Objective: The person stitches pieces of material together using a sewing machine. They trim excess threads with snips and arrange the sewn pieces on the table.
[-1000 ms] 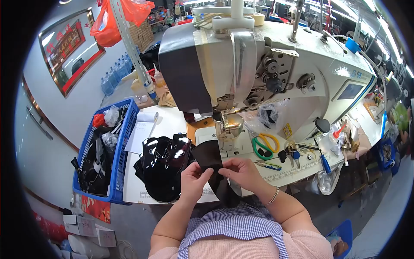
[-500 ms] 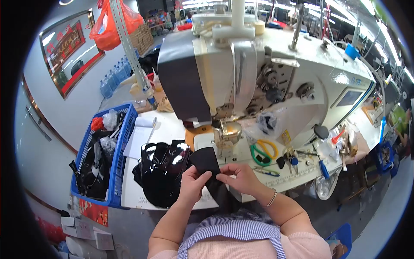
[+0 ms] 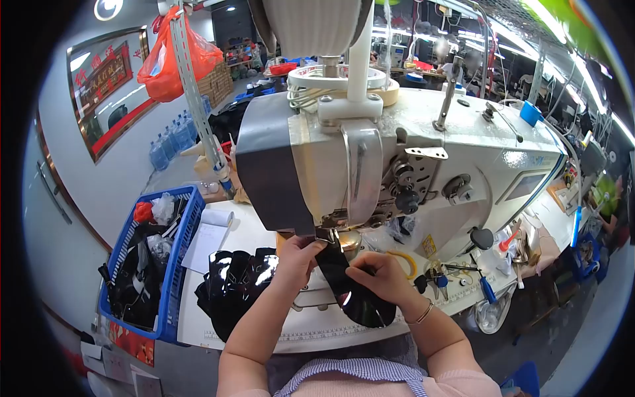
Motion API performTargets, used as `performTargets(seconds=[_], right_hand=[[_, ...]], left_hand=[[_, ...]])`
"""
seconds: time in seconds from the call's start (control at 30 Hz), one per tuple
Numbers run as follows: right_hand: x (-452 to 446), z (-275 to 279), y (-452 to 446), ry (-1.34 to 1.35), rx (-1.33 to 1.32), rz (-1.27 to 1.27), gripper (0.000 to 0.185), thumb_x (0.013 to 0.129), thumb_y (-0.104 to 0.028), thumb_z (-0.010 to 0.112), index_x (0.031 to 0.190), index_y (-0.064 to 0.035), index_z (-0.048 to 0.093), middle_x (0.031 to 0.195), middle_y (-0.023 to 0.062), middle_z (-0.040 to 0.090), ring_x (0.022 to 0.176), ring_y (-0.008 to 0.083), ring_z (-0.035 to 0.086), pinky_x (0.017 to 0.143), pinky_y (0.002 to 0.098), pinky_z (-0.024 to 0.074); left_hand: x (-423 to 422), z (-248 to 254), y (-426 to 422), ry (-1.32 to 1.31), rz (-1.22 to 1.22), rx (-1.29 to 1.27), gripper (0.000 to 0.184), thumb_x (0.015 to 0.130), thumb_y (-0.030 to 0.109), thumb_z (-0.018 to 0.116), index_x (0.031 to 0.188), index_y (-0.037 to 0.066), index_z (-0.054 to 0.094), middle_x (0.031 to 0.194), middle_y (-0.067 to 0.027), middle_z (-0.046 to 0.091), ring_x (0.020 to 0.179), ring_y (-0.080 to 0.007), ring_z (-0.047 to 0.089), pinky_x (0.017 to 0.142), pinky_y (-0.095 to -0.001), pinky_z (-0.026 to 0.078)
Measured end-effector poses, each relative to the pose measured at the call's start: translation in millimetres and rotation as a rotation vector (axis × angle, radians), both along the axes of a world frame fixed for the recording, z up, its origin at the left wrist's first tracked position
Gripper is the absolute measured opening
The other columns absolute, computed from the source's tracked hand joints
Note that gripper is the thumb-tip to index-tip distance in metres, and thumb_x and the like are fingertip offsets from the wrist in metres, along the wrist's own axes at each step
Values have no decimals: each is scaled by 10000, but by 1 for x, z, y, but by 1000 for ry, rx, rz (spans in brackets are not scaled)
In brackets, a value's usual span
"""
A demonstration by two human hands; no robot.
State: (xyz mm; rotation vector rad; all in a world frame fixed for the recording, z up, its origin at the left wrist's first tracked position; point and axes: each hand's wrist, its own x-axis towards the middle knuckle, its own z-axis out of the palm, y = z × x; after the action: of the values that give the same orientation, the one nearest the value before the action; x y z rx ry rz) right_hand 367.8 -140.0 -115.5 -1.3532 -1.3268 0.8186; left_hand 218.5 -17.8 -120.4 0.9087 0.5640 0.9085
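Observation:
A glossy black piece (image 3: 360,301) lies on the bed of the sewing machine (image 3: 274,159), its far end close to the needle area. My left hand (image 3: 299,259) pinches its far end, just below the machine head. Farther down, my right hand (image 3: 378,278) grips the piece's right edge between thumb and fingers. Left of my hands, a pile of shiny black pieces (image 3: 231,284) rests on the white table (image 3: 304,339). The needle tip is too small to make out.
A blue basket (image 3: 173,291) of black pieces and plastic bags stands at the left, beside a paper pad (image 3: 206,245). To the right are yellow-handled scissors (image 3: 405,259), a blue screwdriver (image 3: 487,290) and a red-tipped bottle (image 3: 507,242). An orange bag (image 3: 173,66) hangs at upper left.
Both hands have moved forward with the black piece, from near the table's front edge to the machine's needle area. The camera view has tilted up. My right hand now holds it lower than my left.

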Motion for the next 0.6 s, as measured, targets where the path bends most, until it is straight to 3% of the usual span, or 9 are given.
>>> performTargets(seconds=[0.03, 0.07, 0.3, 0.37, 0.6], right_hand=[[-2, -1, 1, 15, 24, -3, 180, 815, -166, 683, 810, 8, 639, 724, -9, 602, 669, 26, 509, 588, 204, 429], [-5, 0, 3, 5, 38, -40, 116, 811, -119, 685, 797, -17, 632, 699, -71, 553, 634, 5, 456, 554, 171, 376], [-7, -2, 4, -60, 74, -8, 135, 807, -123, 684, 791, 0, 630, 720, -24, 571, 663, 32, 486, 592, 198, 404], [-7, -5, 5, -45, 46, -16, 161, 807, -147, 684, 814, 8, 642, 725, 13, 607, 677, 54, 527, 613, 223, 437], [-10, -4, 9, -52, 73, -58, 129, 804, -118, 678, 785, 1, 631, 729, 0, 585, 664, 57, 512, 603, 211, 417]], left_hand=[[0, -5, 5, 11, -14, 3, 98, 802, 37, 630, 897, 53, 613, 753, 0, 596, 502, -49, 480, 439, -179, 374], [-1, -14, 14, 21, -28, 7, 101, 799, 33, 631, 895, 57, 614, 754, 3, 597, 499, -45, 479, 430, -176, 365], [-5, -30, 24, 33, -80, -1, 117, 788, 31, 642, 890, 81, 616, 742, 28, 590, 442, -11, 427, 363, -156, 289], [-4, -29, 23, 20, -83, -12, 122, 790, 26, 637, 898, 78, 615, 759, 20, 598, 495, -18, 470, 395, -156, 326], [-1, -16, 24, -21, -79, 32, 187, 788, -15, 595, 963, 50, 594, 896, -27, 617, 728, -59, 570, 538, -198, 440]])
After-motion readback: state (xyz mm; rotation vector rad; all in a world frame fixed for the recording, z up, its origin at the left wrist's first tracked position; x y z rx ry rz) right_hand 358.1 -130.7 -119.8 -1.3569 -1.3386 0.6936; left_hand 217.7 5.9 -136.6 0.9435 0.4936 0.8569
